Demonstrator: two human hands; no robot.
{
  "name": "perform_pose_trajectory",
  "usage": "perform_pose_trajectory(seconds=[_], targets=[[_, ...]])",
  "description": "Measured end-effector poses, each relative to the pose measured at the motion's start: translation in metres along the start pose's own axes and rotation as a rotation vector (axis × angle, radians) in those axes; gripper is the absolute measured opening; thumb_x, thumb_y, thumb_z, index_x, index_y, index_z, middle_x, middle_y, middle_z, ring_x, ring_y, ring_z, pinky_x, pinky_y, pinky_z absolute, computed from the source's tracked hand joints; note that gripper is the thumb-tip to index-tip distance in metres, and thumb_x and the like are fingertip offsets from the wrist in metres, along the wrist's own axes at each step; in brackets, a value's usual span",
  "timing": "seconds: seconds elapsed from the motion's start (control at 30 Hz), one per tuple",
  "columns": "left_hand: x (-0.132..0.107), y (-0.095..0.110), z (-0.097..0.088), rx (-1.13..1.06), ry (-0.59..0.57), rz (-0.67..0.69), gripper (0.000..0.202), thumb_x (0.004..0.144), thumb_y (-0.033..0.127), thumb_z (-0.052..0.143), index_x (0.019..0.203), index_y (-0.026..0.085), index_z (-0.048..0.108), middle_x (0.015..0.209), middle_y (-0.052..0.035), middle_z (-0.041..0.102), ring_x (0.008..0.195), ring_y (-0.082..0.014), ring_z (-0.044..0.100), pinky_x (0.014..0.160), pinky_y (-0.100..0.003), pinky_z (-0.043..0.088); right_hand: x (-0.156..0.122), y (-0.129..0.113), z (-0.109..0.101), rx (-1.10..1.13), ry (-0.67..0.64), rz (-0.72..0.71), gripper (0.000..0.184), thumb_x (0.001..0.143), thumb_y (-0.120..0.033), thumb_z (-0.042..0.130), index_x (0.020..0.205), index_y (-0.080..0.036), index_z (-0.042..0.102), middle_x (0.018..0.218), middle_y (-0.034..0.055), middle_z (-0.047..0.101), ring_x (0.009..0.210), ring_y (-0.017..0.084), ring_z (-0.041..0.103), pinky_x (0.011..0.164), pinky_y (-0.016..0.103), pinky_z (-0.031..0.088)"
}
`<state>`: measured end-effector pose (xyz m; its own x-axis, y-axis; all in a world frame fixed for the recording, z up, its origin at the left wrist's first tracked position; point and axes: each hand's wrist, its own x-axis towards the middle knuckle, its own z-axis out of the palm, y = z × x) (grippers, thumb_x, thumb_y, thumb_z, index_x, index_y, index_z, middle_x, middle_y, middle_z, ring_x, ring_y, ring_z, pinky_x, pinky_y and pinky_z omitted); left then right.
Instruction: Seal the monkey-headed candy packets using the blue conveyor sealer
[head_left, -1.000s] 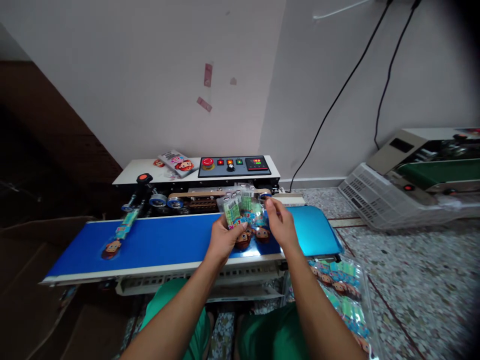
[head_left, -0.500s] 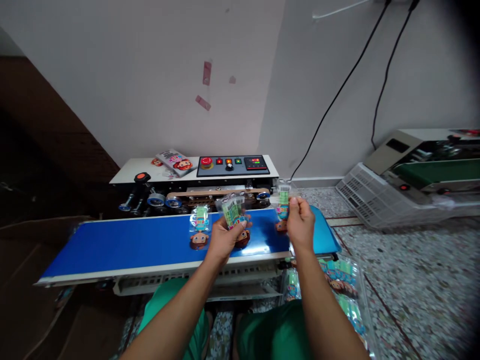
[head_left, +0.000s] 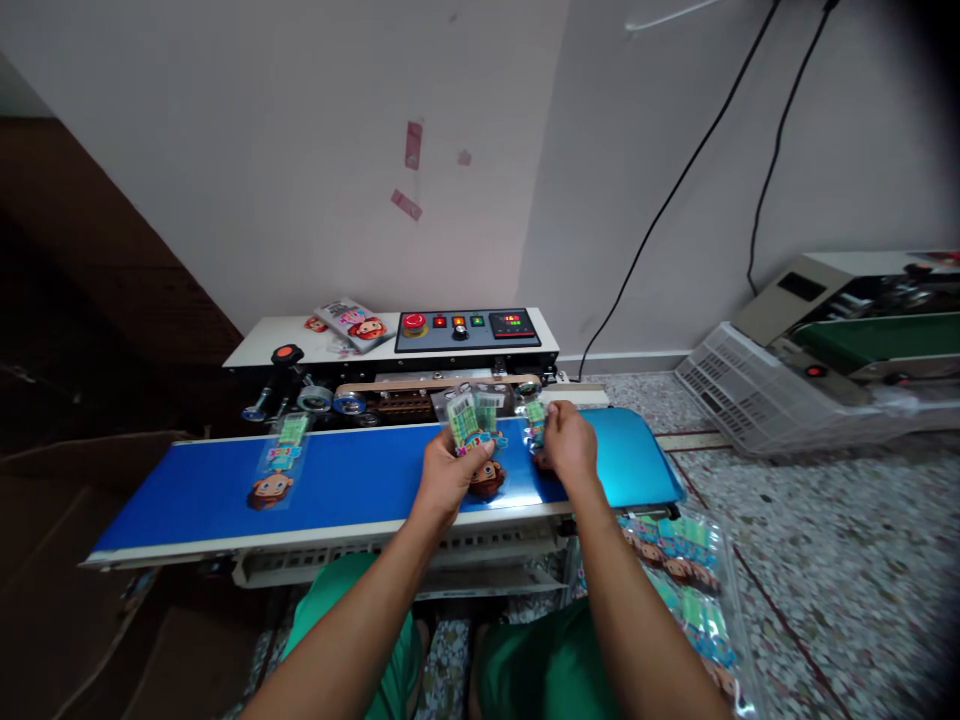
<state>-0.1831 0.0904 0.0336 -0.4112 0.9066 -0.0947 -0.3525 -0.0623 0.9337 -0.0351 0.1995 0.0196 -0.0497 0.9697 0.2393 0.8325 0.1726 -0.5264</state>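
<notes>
My left hand (head_left: 447,477) is closed around a small stack of clear packets (head_left: 469,420) printed with a cartoon face and green contents, held upright over the blue conveyor belt (head_left: 352,485). My right hand (head_left: 568,447) pinches one packet (head_left: 535,424) at the belt's right part, close to the sealing rollers (head_left: 420,392). A single packet (head_left: 276,468) lies flat on the belt to the left.
The sealing machine's control panel (head_left: 466,327) with a red button sits behind the belt, a printed pack (head_left: 354,323) on its top. Several more packets (head_left: 686,580) lie on the floor at my right. A second machine (head_left: 832,350) stands far right. Cardboard (head_left: 67,560) is at left.
The packet lying on the belt has travelled left. My right hand came back left and down with its packet, from the belt's right end to beside the left hand's stack.
</notes>
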Motion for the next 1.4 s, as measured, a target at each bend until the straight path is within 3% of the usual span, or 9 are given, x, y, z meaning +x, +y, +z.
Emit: perform_pose_trajectory(seconds=[0.1, 0.23, 0.37, 0.47, 0.63, 0.87, 1.07, 1.23, 1.4], targets=[[0.001, 0.001, 0.001, -0.013, 0.002, 0.027, 0.032, 0.062, 0.023, 0.077, 0.090, 0.014, 0.065, 0.084, -0.0026, 0.070, 0.071, -0.0141, 0.062, 0.070, -0.027, 0.049, -0.016, -0.017, -0.004, 0.353, 0.011, -0.120, 0.037, 0.090, -0.040, 0.040, 0.103, -0.014, 0.062, 0.098, 0.0127, 0.065, 0.092, 0.022, 0.056, 0.077, 0.030, 0.040], [0.000, 0.001, 0.004, -0.012, -0.005, 0.057, 0.030, 0.063, 0.024, 0.076, 0.090, 0.014, 0.066, 0.083, -0.0028, 0.070, 0.070, -0.0141, 0.063, 0.071, -0.027, 0.049, -0.038, -0.038, -0.012, 0.890, -0.199, -0.174, 0.035, 0.087, -0.045, 0.044, 0.102, -0.019, 0.062, 0.092, 0.0040, 0.066, 0.084, 0.016, 0.058, 0.073, 0.026, 0.044], [-0.002, 0.003, 0.004, -0.036, 0.013, 0.027, 0.033, 0.061, 0.027, 0.077, 0.090, 0.015, 0.068, 0.084, -0.0047, 0.071, 0.072, -0.0156, 0.065, 0.071, -0.027, 0.049, -0.034, -0.031, -0.017, 1.001, 0.012, -0.039, 0.032, 0.085, -0.047, 0.048, 0.089, -0.018, 0.060, 0.077, -0.0006, 0.060, 0.069, 0.012, 0.054, 0.065, 0.024, 0.043], [-0.002, 0.006, 0.002, -0.037, 0.019, -0.028, 0.037, 0.058, 0.030, 0.079, 0.090, 0.016, 0.068, 0.082, -0.0056, 0.072, 0.071, -0.0165, 0.065, 0.069, -0.028, 0.050, -0.016, -0.002, -0.022, 0.831, 0.104, 0.103, 0.037, 0.085, -0.050, 0.043, 0.096, -0.019, 0.059, 0.068, -0.0022, 0.056, 0.055, 0.012, 0.050, 0.055, 0.024, 0.041], [-0.003, 0.007, 0.003, 0.019, -0.053, -0.071, 0.039, 0.060, 0.030, 0.078, 0.093, 0.014, 0.065, 0.079, -0.0054, 0.071, 0.069, -0.0163, 0.066, 0.066, -0.027, 0.050, 0.009, 0.036, -0.022, 0.131, 0.159, 0.131, 0.030, 0.085, -0.036, 0.044, 0.095, -0.014, 0.061, 0.071, 0.0062, 0.062, 0.066, 0.019, 0.056, 0.062, 0.028, 0.037], [-0.007, 0.004, 0.008, 0.049, -0.108, -0.097, 0.038, 0.060, 0.030, 0.078, 0.091, 0.014, 0.061, 0.076, -0.0059, 0.071, 0.065, -0.0174, 0.066, 0.060, -0.027, 0.051, 0.012, 0.008, -0.001, -0.131, -0.005, 0.118, 0.033, 0.091, -0.031, 0.037, 0.113, -0.011, 0.052, 0.080, 0.0124, 0.066, 0.076, 0.023, 0.061, 0.065, 0.029, 0.036], [-0.004, 0.003, 0.008, 0.045, -0.105, -0.062, 0.042, 0.059, 0.029, 0.079, 0.094, 0.015, 0.061, 0.080, -0.0050, 0.071, 0.069, -0.0183, 0.067, 0.064, -0.028, 0.051, -0.009, -0.017, -0.001, 0.336, 0.032, -0.077, 0.038, 0.089, -0.042, 0.042, 0.109, -0.012, 0.055, 0.100, 0.0140, 0.065, 0.092, 0.022, 0.058, 0.079, 0.033, 0.042], [-0.003, -0.001, 0.007, 0.021, -0.098, -0.035, 0.037, 0.060, 0.031, 0.079, 0.090, 0.013, 0.065, 0.078, -0.0030, 0.070, 0.064, -0.0144, 0.063, 0.062, -0.025, 0.050, -0.034, -0.032, -0.009, 0.970, -0.283, -0.143, 0.035, 0.084, -0.049, 0.050, 0.094, -0.019, 0.065, 0.087, 0.0034, 0.067, 0.081, 0.017, 0.060, 0.074, 0.028, 0.046], [-0.006, -0.001, 0.010, -0.063, -0.108, -0.103, 0.038, 0.066, 0.035, 0.074, 0.094, 0.012, 0.065, 0.076, -0.0066, 0.072, 0.065, -0.0180, 0.067, 0.064, -0.030, 0.053, -0.038, -0.038, -0.011, 1.063, -0.005, -0.033, 0.031, 0.084, -0.047, 0.050, 0.087, -0.018, 0.061, 0.083, 0.0015, 0.066, 0.078, 0.015, 0.058, 0.073, 0.028, 0.045]])
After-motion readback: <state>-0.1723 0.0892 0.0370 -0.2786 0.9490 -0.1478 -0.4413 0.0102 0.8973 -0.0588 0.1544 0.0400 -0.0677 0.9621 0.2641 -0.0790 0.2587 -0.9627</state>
